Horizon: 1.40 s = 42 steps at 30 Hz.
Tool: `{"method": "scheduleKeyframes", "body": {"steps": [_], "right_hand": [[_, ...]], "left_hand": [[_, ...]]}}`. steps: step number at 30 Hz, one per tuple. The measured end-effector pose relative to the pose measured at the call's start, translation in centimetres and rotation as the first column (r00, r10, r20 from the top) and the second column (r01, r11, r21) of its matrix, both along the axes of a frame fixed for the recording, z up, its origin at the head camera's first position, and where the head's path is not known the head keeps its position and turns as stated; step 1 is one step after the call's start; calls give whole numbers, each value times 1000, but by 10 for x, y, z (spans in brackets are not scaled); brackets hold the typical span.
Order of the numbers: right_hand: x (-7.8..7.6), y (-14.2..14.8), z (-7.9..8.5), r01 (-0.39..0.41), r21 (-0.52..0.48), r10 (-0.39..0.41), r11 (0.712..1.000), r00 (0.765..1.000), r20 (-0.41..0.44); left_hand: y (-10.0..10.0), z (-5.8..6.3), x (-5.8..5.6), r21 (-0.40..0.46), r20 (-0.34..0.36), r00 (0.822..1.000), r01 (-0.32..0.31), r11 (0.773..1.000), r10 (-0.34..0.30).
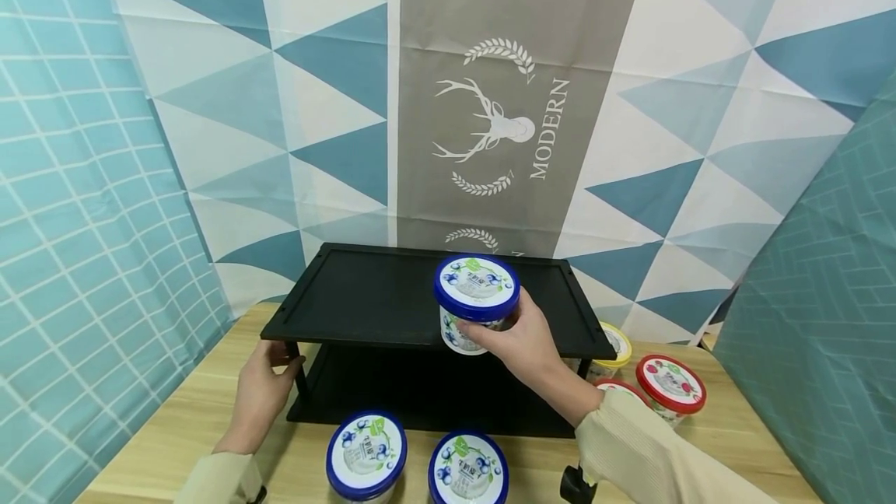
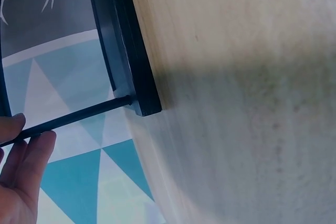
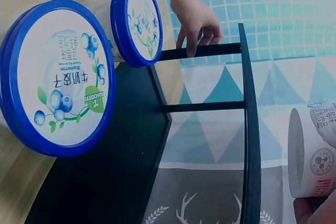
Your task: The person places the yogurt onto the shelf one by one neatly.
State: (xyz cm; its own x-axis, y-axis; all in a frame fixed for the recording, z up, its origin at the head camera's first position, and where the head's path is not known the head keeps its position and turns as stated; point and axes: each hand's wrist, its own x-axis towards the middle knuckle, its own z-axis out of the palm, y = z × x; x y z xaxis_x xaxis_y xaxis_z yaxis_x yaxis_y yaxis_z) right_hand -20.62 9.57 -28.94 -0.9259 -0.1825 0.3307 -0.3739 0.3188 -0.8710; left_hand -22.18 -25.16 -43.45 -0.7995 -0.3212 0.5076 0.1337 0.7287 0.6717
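My right hand grips a white tub with a blue lid and blueberry print, upright, overlapping the front of the upper board of a black two-tier shelf. In the right wrist view the held tub shows its pale base. With thumb and fingers, my left hand pinches the slim front-left post of the shelf, just under the upper board. Two more blue-lidded blueberry tubs, one left and one right, stand on the table before the shelf.
Right of the shelf are two red-lidded tubs, one nearer the table's edge and one partly behind my sleeve, plus a yellow-lidded tub. A patterned curtain hangs behind the wooden table; tiled-look cloth flanks it.
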Motion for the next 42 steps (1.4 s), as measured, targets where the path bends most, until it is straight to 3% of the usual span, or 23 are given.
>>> {"method": "scheduleKeyframes", "body": {"steps": [42], "right_hand": [[-18,-50,5,-36,-26,37,999,999,38]], "left_hand": [[1,0,0,-4,-15,1000,1,1000,-1]]}}
